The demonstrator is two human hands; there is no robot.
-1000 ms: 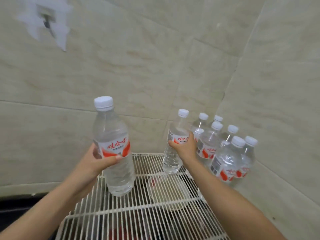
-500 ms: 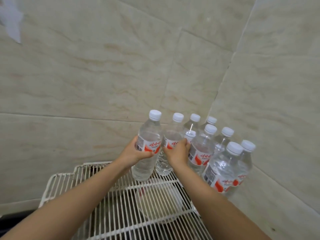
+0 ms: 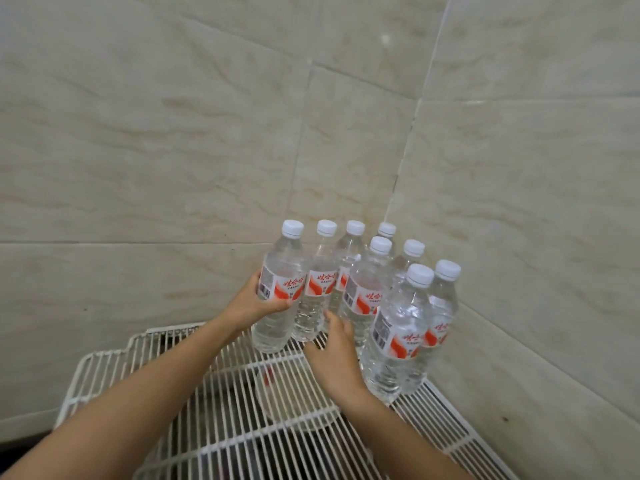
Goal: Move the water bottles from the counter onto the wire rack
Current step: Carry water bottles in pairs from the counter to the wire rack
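The left hand (image 3: 249,303) shows only its thumb on the leftmost bottle (image 3: 280,292); its fingers are hidden behind the bottle. Whether the right hand (image 3: 334,355) touches a bottle cannot be determined. The far bottles (image 3: 387,230) show caps and shoulders only. The wire rack (image 3: 194,427) is cut off by the bottom edge. A pale round object (image 3: 294,400) under the rack is unidentifiable. Label print is too small to read.
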